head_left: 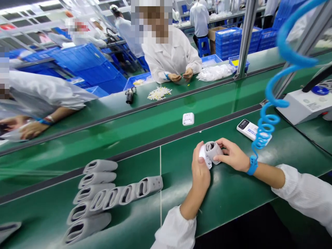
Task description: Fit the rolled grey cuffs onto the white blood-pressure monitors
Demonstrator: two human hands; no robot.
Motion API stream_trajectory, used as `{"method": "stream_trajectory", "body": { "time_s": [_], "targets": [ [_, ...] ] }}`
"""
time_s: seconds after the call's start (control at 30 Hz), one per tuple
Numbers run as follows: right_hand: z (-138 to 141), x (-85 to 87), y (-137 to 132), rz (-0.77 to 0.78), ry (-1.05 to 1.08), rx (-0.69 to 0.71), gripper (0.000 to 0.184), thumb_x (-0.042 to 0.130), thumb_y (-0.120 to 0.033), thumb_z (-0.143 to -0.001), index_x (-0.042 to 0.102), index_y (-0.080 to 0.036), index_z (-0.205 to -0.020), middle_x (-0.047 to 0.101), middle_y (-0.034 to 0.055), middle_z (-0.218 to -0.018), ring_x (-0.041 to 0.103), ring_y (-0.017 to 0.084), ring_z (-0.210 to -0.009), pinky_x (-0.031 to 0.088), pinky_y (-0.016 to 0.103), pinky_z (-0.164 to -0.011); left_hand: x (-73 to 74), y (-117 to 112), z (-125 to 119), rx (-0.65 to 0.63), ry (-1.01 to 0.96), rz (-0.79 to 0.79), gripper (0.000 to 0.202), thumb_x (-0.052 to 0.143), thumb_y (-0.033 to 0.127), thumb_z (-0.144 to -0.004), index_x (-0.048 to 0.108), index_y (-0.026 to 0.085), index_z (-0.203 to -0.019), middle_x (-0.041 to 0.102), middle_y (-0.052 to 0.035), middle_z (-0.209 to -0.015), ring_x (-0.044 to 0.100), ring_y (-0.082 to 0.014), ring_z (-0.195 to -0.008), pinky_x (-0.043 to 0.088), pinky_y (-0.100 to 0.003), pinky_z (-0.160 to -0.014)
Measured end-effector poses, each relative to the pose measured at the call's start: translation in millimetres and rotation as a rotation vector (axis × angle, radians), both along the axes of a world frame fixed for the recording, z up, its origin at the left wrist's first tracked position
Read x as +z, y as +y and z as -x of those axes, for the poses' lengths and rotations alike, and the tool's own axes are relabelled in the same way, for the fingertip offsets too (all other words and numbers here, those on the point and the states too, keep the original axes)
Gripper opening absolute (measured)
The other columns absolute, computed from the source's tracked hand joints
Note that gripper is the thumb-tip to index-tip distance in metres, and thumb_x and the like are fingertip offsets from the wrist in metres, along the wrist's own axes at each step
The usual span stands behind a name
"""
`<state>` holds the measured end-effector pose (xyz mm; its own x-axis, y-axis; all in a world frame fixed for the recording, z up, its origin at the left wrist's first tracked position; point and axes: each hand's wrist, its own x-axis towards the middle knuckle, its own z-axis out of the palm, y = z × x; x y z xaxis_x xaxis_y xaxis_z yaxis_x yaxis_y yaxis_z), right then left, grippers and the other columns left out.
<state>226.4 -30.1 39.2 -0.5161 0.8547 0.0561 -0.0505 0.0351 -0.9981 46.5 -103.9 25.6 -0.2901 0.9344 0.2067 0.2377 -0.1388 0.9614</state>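
My left hand (pixel 200 170) is closed around a small white plastic housing (pixel 204 155), thumb on its face. Against the housing's right side sits a rolled grey cuff (pixel 214 152). My right hand (pixel 232 154) pinches this cuff between thumb and fingers. The two parts touch, but I cannot tell whether they are joined. A blue wrist strap (pixel 252 165) with a coiled blue cord (pixel 267 121) is on my right wrist. Both hands are above the green worktable (pixel 181 211).
Several rolled grey cuffs (pixel 100 183) lie in rows at left. A white square housing (pixel 188 118) is on the green belt (pixel 145 123) ahead. A white handheld device (pixel 252 131) and a white box (pixel 306 103) stand at right. A co-worker (pixel 168 52) sits across the belt.
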Motion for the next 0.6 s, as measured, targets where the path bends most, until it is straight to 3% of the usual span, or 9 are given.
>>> {"method": "stream_trajectory", "body": {
  "time_s": [0.13, 0.27, 0.47, 0.6],
  "targets": [
    [7.1, 2.0, -3.4, -0.06, -0.005, -0.05, 0.05, 0.094, -0.041, -0.087, 0.071, -0.021, -0.127, 0.072, 0.0088, -0.127, 0.072, 0.027, -0.118, 0.065, 0.042, -0.098, -6.6, 2.6, 4.3, 0.012, 0.006, 0.021, 0.086, 0.034, 0.083, -0.111, 0.056, 0.021, -0.165, 0.067, -0.0195, -0.157, 0.066, -0.0367, -0.143, 0.049, -0.054, -0.125],
    [6.7, 9.3, -3.2, -0.175, -0.089, -0.076, 0.042, 0.092, -0.038, -0.089, 0.073, -0.021, -0.123, 0.072, 0.0085, -0.126, 0.071, 0.026, -0.115, 0.065, 0.043, -0.099, -9.4, 8.0, 12.1, -0.015, -0.015, 0.044, 0.085, 0.039, 0.083, -0.11, 0.053, 0.024, -0.169, 0.062, -0.0173, -0.164, 0.06, -0.036, -0.152, 0.041, -0.054, -0.134],
    [3.6, 9.8, -0.5, -0.291, -0.129, -0.091, 0.058, 0.096, -0.042, -0.088, 0.072, -0.023, -0.137, 0.072, 0.0101, -0.133, 0.071, 0.028, -0.125, 0.061, 0.046, -0.11, -1.5, 10.8, 14.4, 0.065, -0.058, 0.148, 0.08, 0.055, 0.079, -0.107, 0.057, 0.029, -0.169, 0.062, -0.0122, -0.162, 0.057, -0.034, -0.155, 0.04, -0.048, -0.136],
    [4.2, 3.7, 4.7, -0.404, -0.131, -0.071, 0.055, 0.092, -0.038, -0.094, 0.072, -0.023, -0.142, 0.073, 0.0118, -0.14, 0.07, 0.029, -0.132, 0.057, 0.049, -0.119, 6.0, 13.1, 12.2, 0.087, -0.138, 0.186, 0.071, 0.064, 0.07, -0.105, 0.066, 0.028, -0.162, 0.069, -0.0104, -0.156, 0.062, -0.0343, -0.15, 0.043, -0.049, -0.134]
  ]
}}
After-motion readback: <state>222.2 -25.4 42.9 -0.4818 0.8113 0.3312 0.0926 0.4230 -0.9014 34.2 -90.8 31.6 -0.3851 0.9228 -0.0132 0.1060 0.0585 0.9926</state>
